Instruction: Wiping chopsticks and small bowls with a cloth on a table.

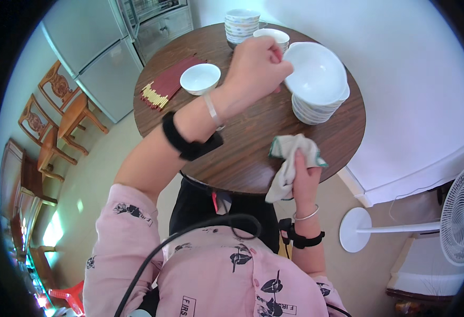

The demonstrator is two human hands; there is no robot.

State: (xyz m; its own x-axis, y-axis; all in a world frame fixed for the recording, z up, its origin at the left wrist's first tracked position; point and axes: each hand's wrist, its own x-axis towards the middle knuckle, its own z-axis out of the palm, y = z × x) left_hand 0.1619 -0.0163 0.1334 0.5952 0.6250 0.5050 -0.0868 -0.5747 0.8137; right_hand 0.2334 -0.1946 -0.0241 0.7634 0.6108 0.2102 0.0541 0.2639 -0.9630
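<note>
My left hand [261, 66] reaches across the table with its fingers curled closed. It overlaps the left rim of a large white bowl [319, 74] with small side handles. Whether the fingers grip that rim or something else is hidden. The large bowl sits on top of a stack of patterned bowls [311, 113] at the right of the table. My right hand [306, 182] is closed round a crumpled whitish cloth [290, 169] with green edging, at the table's near right edge.
On the round wooden table [232, 158] lie dark red chopsticks [168, 82] with gold ends, beside a white bowl [200, 78]. Another bowl stack [241, 25] and a white bowl [273, 36] stand at the far edge. A white fan [461, 214] is at the right.
</note>
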